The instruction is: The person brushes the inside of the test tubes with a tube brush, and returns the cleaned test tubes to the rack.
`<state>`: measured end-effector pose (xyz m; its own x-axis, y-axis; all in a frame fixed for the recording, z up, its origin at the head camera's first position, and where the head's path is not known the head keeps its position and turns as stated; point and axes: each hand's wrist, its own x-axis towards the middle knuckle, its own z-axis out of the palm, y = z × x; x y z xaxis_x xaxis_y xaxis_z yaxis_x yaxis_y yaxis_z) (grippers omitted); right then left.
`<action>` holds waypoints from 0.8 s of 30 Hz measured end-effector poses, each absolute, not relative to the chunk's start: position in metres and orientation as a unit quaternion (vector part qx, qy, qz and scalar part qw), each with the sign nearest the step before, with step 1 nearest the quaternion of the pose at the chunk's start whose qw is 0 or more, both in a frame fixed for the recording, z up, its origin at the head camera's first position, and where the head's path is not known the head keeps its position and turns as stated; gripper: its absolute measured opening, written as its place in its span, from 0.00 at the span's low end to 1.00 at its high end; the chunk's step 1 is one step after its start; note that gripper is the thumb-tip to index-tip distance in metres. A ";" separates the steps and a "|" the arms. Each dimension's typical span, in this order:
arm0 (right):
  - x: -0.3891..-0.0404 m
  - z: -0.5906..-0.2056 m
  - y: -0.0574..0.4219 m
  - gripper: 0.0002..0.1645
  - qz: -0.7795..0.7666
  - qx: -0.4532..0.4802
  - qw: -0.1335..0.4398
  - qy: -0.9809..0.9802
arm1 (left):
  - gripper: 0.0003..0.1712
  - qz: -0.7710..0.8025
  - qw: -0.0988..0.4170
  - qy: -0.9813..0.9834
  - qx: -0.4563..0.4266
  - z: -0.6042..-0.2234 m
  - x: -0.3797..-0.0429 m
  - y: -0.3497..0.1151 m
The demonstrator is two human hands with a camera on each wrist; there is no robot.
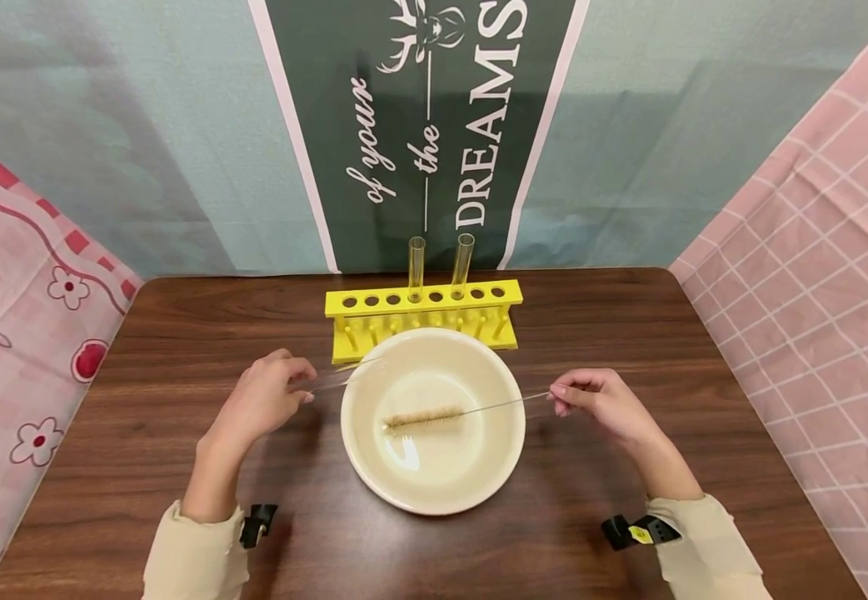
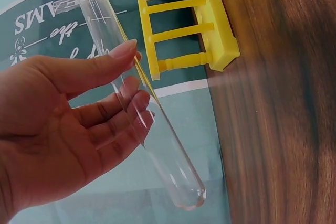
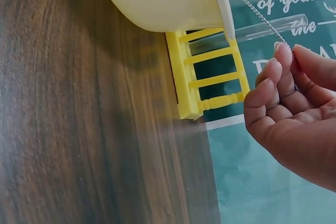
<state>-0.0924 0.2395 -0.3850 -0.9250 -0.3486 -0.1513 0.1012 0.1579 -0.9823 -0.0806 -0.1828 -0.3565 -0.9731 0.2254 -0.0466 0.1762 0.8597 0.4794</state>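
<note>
At frame left, the fingers of the left hand (image 1: 260, 400) clamp a glass tube (image 2: 167, 150); at right, the right hand (image 1: 608, 404) pinches a brush (image 1: 426, 418); straight alignment should prevent scraping.

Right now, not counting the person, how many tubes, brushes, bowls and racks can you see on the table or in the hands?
Glass tubes: 3 (two in the rack, one in the left hand)
Brush: 1
Bowl: 1
Rack: 1
Total: 6
</note>
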 end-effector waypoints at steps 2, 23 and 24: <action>-0.094 -0.384 0.242 0.09 -0.661 -0.087 0.177 0.724 | 0.10 0.243 0.058 0.963 0.102 -0.356 -0.080 -0.182; -0.104 -0.375 0.270 0.18 -0.806 -0.119 0.156 0.559 | 0.10 0.227 0.053 0.965 0.118 -0.356 -0.077 -0.180; -0.104 -0.375 0.270 0.18 -0.806 -0.120 0.155 0.559 | 0.10 0.226 0.051 0.965 0.119 -0.357 -0.077 -0.179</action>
